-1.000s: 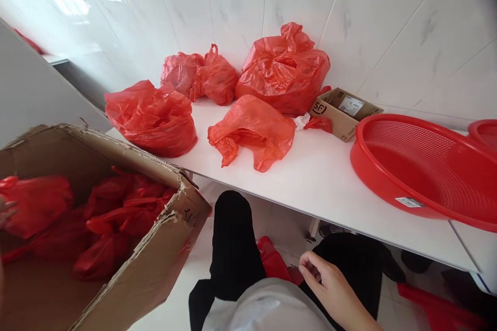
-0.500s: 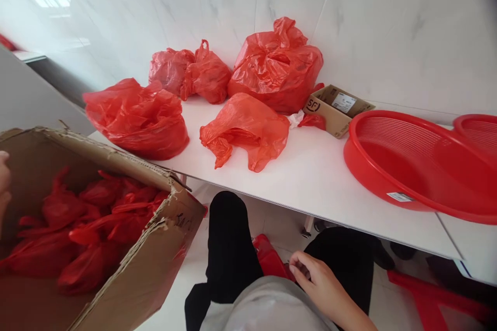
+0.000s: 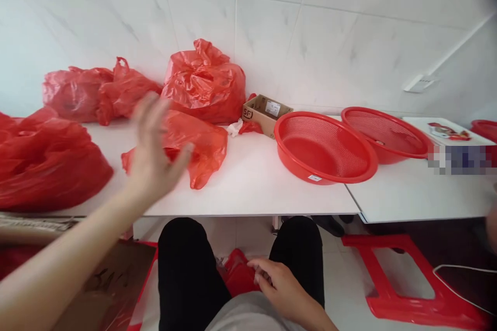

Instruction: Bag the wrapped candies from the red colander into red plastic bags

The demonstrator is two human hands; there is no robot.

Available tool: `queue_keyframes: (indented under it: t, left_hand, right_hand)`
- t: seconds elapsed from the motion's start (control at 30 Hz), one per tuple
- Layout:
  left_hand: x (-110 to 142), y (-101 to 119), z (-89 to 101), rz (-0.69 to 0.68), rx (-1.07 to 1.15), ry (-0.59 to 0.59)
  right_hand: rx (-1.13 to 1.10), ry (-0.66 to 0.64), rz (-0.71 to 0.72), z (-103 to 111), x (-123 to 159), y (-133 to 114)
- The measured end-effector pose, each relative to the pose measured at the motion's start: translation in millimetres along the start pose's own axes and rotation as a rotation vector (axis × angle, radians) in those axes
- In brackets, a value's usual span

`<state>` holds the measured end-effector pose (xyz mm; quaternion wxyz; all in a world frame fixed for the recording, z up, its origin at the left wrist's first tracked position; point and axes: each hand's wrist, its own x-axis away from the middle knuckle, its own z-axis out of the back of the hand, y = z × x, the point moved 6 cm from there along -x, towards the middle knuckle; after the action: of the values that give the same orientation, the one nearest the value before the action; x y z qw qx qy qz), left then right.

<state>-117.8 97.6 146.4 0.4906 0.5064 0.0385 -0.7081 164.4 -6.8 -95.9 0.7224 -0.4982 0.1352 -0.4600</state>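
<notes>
My left hand [image 3: 153, 152], blurred by motion, is raised over the front of the table with its fingers spread and nothing in them. Behind it on the tabletop lies a flattened red plastic bag [image 3: 205, 139], partly hidden by the hand; I cannot tell whether they touch. My right hand [image 3: 277, 282] rests low at my lap, fingers loosely curled and thumb apart, with no object visible in it. Beside its fingertips, between my knees, is a red thing [image 3: 236, 271], mostly hidden.
Full red bags [image 3: 205, 80] stand along the wall, and another bulky bag [image 3: 50, 165] sits at left. A small cardboard box [image 3: 267, 114] and red plastic baskets [image 3: 324, 147] stand to the right. Below are a large carton [image 3: 116, 279] and a red stool [image 3: 388, 240].
The view has swung right, bringing more baskets and the stool into sight. My left hand has come out from over the large carton to above the table. My right hand remains at my lap.
</notes>
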Motion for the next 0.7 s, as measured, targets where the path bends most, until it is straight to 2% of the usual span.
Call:
queue_keyframes:
  t: [0.07, 0.17, 0.23, 0.3, 0.37, 0.43, 0.5, 0.53, 0.6, 0.67, 0.7]
  left_hand:
    - [15, 1, -64.3, 0.120, 0.180, -0.178]
    - [41, 3, -151.7, 0.243, 0.297, -0.228]
    - [52, -5, -198.7, 0.405, 0.385, -0.226]
    - [53, -18, -231.7, 0.584, 0.473, -0.203]
    - [46, -27, -252.8, 0.747, 0.559, -0.183]
    - [37, -31, -267.1, 0.878, 0.646, -0.199]
    - [26, -27, -278.3, 0.961, 0.725, -0.249]
    - [21, -23, -283.3, 0.984, 0.756, -0.280]
    - [13, -12, -292.1, 1.005, 0.798, -0.337]
    - [9, -1, -299.3, 1.017, 0.834, -0.386]
    - [8, 5, -301.9, 1.020, 0.860, -0.406]
  right_hand:
    - [-0.024, 0.040, -0.005, 3, 7, 16]
    - [-0.049, 0.154, 0.018, 23, 17, 43]
    - [-0.052, 0.348, 0.031, 57, 26, 56]
    - [-0.045, 0.664, 0.009, 110, 41, 62]
    - [-0.025, 1.025, -0.022, 174, 61, 60]
    - [0.012, 1.322, 0.007, 240, 76, 52]
    - [0.090, 1.491, 0.066, 305, 78, 47]
    - [0.126, 1.518, 0.050, 336, 73, 49]
    - [0.223, 1.471, -0.089, 393, 56, 61]
    - [0.294, 1.386, -0.303, 434, 39, 82]
    - [0.293, 1.347, -0.372, 448, 31, 93]
